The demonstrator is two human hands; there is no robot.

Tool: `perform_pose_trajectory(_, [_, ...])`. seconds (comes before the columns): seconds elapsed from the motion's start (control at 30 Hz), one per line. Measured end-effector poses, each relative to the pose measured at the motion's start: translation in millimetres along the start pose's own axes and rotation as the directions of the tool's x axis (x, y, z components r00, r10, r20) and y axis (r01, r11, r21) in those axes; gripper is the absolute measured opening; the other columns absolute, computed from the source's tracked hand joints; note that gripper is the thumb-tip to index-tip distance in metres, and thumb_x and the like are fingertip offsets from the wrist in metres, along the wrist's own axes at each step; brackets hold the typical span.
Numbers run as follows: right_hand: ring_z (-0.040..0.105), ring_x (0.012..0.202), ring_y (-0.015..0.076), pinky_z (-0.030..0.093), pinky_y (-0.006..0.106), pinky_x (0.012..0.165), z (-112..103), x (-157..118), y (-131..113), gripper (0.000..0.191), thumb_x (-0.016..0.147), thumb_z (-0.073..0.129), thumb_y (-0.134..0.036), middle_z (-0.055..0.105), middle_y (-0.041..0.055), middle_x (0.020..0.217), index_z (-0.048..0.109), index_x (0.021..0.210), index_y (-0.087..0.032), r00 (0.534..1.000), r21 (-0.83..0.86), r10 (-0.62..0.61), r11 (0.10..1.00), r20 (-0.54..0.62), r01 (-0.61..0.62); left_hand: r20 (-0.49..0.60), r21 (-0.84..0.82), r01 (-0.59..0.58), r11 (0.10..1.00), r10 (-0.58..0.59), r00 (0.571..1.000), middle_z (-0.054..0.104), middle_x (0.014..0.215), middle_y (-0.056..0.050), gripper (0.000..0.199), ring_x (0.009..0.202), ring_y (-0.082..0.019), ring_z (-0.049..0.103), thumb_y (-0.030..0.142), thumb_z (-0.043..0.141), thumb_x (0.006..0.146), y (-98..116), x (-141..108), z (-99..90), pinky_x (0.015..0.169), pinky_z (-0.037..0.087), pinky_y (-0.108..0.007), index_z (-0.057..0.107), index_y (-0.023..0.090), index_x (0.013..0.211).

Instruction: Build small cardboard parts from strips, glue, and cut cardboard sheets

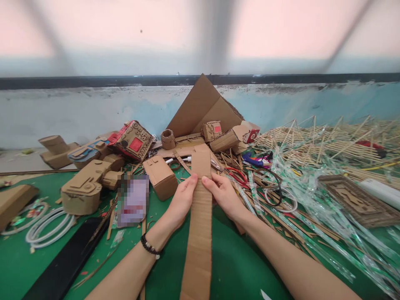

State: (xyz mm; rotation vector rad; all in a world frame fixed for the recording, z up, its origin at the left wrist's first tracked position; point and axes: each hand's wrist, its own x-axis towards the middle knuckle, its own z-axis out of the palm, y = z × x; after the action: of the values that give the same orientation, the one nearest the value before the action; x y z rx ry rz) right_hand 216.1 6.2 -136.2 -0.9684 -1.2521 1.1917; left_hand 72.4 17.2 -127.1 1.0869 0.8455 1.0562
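Note:
A long cardboard strip (200, 233) runs from the bottom of the view up between both hands, with crosswise creases along it. My left hand (183, 195) grips its left edge, thumb on top and the other fingers hidden underneath. From the opposite edge my right hand (223, 193) pinches the strip at about the same height, its thumb also on the upper face. Past the thumbs, the strip's far end lies over other cardboard pieces. A small cardboard box (161, 177) stands just left of my left hand.
Cardboard models (84, 185) and a decorated box (133, 141) lie to the left, near a coiled white tube (50, 227) and a black board (67, 258). Right are red-handled scissors (238, 177), clear tape (312, 212) and stick frames (296, 137). A large cardboard sheet (200, 104) leans on the wall.

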Motion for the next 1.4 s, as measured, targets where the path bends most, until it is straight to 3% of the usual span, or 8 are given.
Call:
perform_pose_trajectory(0.3, [0.036,0.05,0.009,0.028,0.023,0.042,4.3,-2.3,-3.0,0.051,0.08,0.076,-0.068,0.047,-0.0051,0.06,0.059,0.077,-0.02,0.999,0.077,0.048,0.996,-0.026,-0.046,-0.077,0.059,-0.109,0.992,0.113,0.991,0.073,0.08,-0.004,0.051,0.073,-0.018,0.064,0.067,0.075,0.084,3.2,-9.7,9.1,0.067,0.051,-0.026,0.07,0.016,0.081])
perform_pose_trajectory(0.43, [0.032,0.044,0.0074,0.023,0.022,0.038,3.7,-3.8,1.3,0.053,0.079,0.077,-0.068,0.041,-0.0069,0.054,0.053,0.07,-0.021,0.994,0.148,0.099,0.985,-0.04,-0.092,-0.095,-0.021,-0.044,0.999,0.041,0.995,0.073,0.08,-0.004,0.051,0.074,-0.018,0.065,0.066,0.076,0.082,-0.5,-10.8,13.9,0.067,0.052,-0.026,0.073,0.016,0.087])
perform_pose_trajectory(0.6, [0.035,0.045,0.0077,0.029,0.022,0.039,-2.0,4.8,13.9,0.059,0.077,0.079,-0.073,0.042,-0.0076,0.055,0.051,0.071,-0.021,0.985,0.11,0.151,0.981,0.088,-0.16,-0.009,0.032,0.006,0.999,-0.006,1.0,0.07,0.078,-0.004,0.051,0.066,-0.017,0.062,0.065,0.079,0.08,8.4,0.6,-3.4,0.062,0.05,-0.026,0.069,0.016,0.085])
perform_pose_trajectory(0.73, [0.038,0.047,0.008,0.03,0.021,0.041,-5.7,8.3,16.9,0.058,0.079,0.078,-0.072,0.044,-0.0072,0.057,0.052,0.073,-0.021,0.989,0.063,0.13,0.989,0.068,-0.134,0.036,0.179,-0.063,0.982,0.058,0.998,0.067,0.071,-0.003,0.054,0.064,-0.016,0.058,0.069,0.077,0.08,12.7,5.8,-13.5,0.059,0.045,-0.025,0.068,0.015,0.077])
perform_pose_trajectory(0.87, [0.033,0.046,0.0074,0.025,0.021,0.04,-3.7,3.1,11.1,0.052,0.082,0.078,-0.067,0.043,-0.0073,0.057,0.057,0.076,-0.02,0.995,0.103,0.099,0.99,0.029,-0.101,0.099,0.138,-0.074,0.988,0.061,0.993,0.066,0.069,-0.002,0.055,0.062,-0.016,0.057,0.07,0.077,0.079,10.8,1.2,-7.1,0.06,0.047,-0.027,0.067,0.016,0.075])
perform_pose_trajectory(1.03, [0.04,0.05,0.0104,0.034,0.024,0.045,1.8,-4.4,7.0,0.047,0.081,0.079,-0.064,0.049,-0.0042,0.058,0.062,0.078,-0.02,0.99,0.236,0.136,0.962,0.021,-0.137,0.013,0.065,-0.125,0.99,0.124,0.992,0.065,0.069,-0.002,0.054,0.068,-0.017,0.057,0.069,0.075,0.082,5.3,-7.3,6.4,0.064,0.045,-0.026,0.068,0.016,0.074])
perform_pose_trajectory(1.23, [0.032,0.045,0.0076,0.026,0.022,0.04,-6.1,4.4,12.1,0.056,0.078,0.08,-0.069,0.04,-0.0076,0.054,0.055,0.07,-0.02,0.988,0.152,0.141,0.977,0.065,-0.149,0.097,0.163,-0.082,0.983,0.066,0.993,0.066,0.073,-0.004,0.059,0.07,-0.016,0.055,0.072,0.069,0.085,9.4,-1.2,-5.9,0.065,0.044,-0.026,0.069,0.014,0.074])
perform_pose_trajectory(1.4, [0.051,0.059,0.0114,0.043,0.023,0.052,-9.6,8.5,9.5,0.052,0.082,0.078,-0.068,0.063,-0.0008,0.073,0.068,0.089,-0.018,0.997,0.089,0.075,0.993,0.033,-0.078,0.107,0.216,-0.109,0.97,0.088,0.99,0.063,0.074,-0.003,0.057,0.069,-0.016,0.05,0.072,0.069,0.086,13.9,0.9,-9.8,0.063,0.041,-0.026,0.069,0.015,0.076])
